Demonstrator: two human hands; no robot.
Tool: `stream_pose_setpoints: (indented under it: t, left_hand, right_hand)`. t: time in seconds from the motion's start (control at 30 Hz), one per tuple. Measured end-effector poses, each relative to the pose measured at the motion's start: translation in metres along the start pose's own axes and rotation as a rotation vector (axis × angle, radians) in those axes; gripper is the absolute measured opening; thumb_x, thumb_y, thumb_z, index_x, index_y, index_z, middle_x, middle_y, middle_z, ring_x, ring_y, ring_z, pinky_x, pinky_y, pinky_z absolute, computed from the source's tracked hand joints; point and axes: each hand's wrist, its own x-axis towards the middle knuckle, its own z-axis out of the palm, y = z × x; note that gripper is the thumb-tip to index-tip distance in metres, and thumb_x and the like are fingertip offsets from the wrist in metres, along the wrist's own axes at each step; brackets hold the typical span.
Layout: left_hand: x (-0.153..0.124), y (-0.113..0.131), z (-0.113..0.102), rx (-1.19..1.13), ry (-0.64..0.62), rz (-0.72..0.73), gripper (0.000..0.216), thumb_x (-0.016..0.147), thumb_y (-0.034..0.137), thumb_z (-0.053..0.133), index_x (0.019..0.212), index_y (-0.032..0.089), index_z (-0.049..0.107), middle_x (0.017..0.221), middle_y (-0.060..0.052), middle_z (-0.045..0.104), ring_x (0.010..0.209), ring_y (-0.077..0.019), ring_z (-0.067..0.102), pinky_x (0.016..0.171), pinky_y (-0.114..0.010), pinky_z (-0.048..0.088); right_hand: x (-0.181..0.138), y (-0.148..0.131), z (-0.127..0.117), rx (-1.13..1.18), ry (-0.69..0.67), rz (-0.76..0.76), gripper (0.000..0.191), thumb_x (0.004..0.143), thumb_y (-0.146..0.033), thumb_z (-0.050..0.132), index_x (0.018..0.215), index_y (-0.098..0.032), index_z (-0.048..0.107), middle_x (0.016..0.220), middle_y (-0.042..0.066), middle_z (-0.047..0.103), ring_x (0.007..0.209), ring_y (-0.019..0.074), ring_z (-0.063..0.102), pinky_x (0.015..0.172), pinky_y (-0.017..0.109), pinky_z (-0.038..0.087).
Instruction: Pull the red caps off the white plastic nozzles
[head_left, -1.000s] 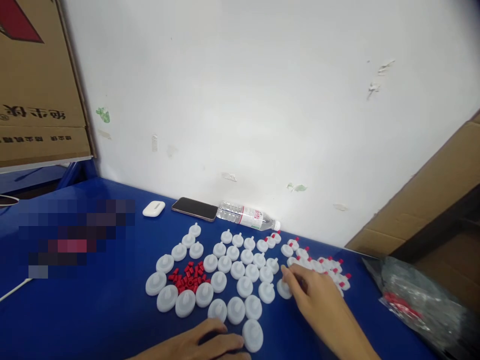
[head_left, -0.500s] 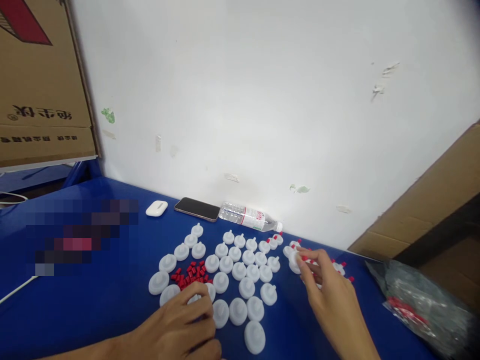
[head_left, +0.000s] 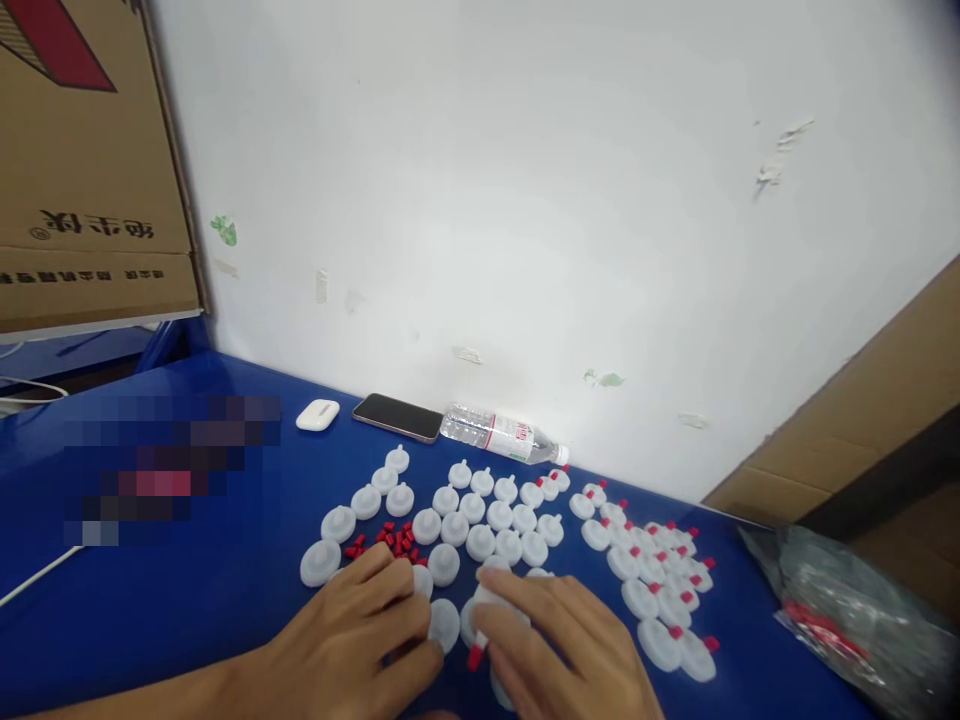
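Several white round plastic caps (head_left: 480,520) stand on the blue table (head_left: 187,610), around a small pile of red plugs (head_left: 396,541). To the right lies a group of white caps with red plugs fitted (head_left: 660,590). My left hand (head_left: 360,630) rests with curled fingers over the near edge of the red pile. My right hand (head_left: 555,640) is closed on a white cap (head_left: 496,608), with a red plug (head_left: 475,657) at the cap's lower end between both hands.
A phone (head_left: 396,417), a white earbud case (head_left: 317,414) and a lying water bottle (head_left: 501,436) sit along the white wall. Cardboard boxes stand at left (head_left: 82,170) and right (head_left: 862,400). A plastic bag of parts (head_left: 855,610) lies at the right. A white cable (head_left: 30,585) runs at left.
My right hand has left the capped group on the right and come to the near middle, now holding a white cap. My left hand moved up from the table edge to the red pile.
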Motion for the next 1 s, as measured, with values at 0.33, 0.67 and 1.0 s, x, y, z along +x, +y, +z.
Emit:
stream_pose_setpoints:
  t: [0.33,0.67,1.0]
  left_hand:
    - [0.01,0.018,-0.009,0.003,0.016,-0.142,0.031,0.108,0.021,0.044,0.081,0.019,0.06,0.072,-0.001,0.062,0.069,-0.0188,0.056,0.071,-0.033,0.048]
    - [0.017,0.01,-0.011,-0.017,-0.031,-0.109,0.039,0.111,0.018,0.033,0.082,0.02,0.058,0.071,-0.001,0.062,0.068,-0.0185,0.056,0.075,-0.031,0.049]
    - [0.015,0.006,-0.014,-0.128,-0.149,-0.117,0.047,0.114,0.024,0.023,0.081,0.022,0.057,0.069,0.0,0.065,0.065,-0.0174,0.059,0.069,-0.028,0.052]
  right_hand:
    - [0.015,-0.02,0.01,-0.019,0.22,-0.049,0.022,0.096,-0.009,0.064,0.096,-0.027,0.076,0.107,-0.001,0.08,0.072,0.0098,0.076,0.076,0.018,0.059]
    - [0.014,-0.011,0.0,0.036,0.122,-0.093,0.01,0.098,-0.028,0.071,0.106,-0.028,0.076,0.105,0.0,0.08,0.088,0.0115,0.077,0.086,0.019,0.058]
    - [0.018,-0.012,0.004,0.039,0.158,-0.077,0.006,0.1,-0.025,0.07,0.101,-0.024,0.075,0.103,-0.002,0.08,0.068,0.007,0.071,0.074,0.022,0.055]
